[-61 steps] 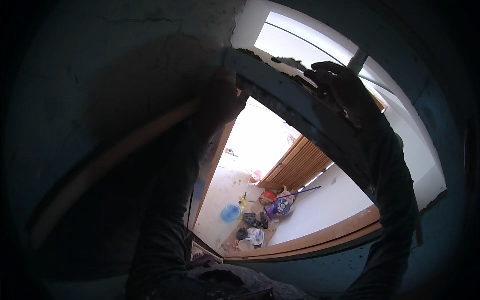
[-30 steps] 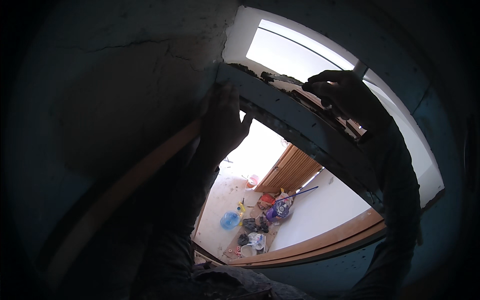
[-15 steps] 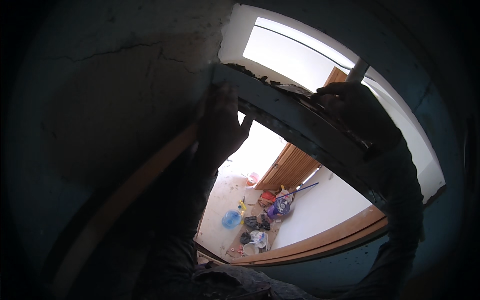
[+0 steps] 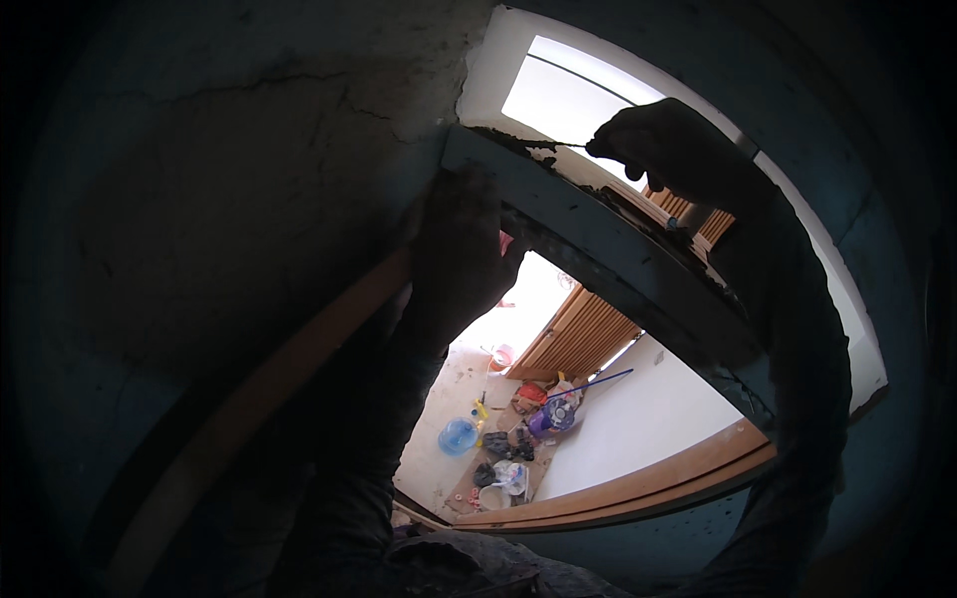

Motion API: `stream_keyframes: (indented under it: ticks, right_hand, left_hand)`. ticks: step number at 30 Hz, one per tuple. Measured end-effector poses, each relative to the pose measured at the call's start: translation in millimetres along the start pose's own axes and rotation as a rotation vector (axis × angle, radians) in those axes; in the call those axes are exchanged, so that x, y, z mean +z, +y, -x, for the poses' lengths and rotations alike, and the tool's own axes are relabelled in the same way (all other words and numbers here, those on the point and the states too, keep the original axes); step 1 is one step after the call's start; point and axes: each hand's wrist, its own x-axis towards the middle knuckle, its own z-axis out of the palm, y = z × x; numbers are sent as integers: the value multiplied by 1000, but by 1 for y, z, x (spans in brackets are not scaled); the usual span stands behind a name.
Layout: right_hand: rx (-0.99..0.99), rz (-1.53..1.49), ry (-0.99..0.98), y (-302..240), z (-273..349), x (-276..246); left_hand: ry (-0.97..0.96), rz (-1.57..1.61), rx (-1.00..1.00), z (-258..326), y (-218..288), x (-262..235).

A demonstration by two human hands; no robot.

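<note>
A blue-grey beam (image 4: 598, 224) slants across the opening, with ragged broken material (image 4: 538, 149) along its upper edge. My left hand (image 4: 461, 259), dark and in shadow, lies against the beam's left end with its fingers upward and thumb apart. It appears open; its fingertips are hard to make out. My right hand (image 4: 673, 149) is raised above the beam, closed in a pinch on a thin dark sliver (image 4: 570, 146) that points left at the ragged edge. The sliver's exact kind cannot be told. Below this hand, a grey cylindrical piece (image 4: 688, 221) shows beside the beam.
Left of my arm runs a brown wooden strip (image 4: 289, 369) along a cracked wall (image 4: 249, 130). A wooden frame edge (image 4: 638, 478) crosses below. Through the opening, the floor far down holds a blue water jug (image 4: 458, 437), a purple bucket (image 4: 543, 424), bags and a slatted wooden panel (image 4: 578, 334).
My right hand has moved up and left from the beam, and the thin sliver in its pinch now stands out. My left hand has shifted slightly right in view, its thumb lower.
</note>
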Motion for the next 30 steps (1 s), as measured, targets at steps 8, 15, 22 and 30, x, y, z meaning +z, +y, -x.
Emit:
stream_keyframes:
  ticks: [8,15,22,30]
  right_hand:
    - [19,122,-280,9,-23,-32]
    - [-240,426,-463,5,8,-68]
    - [-191,345,-347,6,26,-69]
    - [-66,282,-189,2,34,-24]
  left_hand:
    - [-9,-21,-5,0,-1,-4]
    - [-28,49,-7,-4,8,3]
    - [-75,-65,-21,-2,2,-6]
    - [-84,1,-36,-4,8,-3]
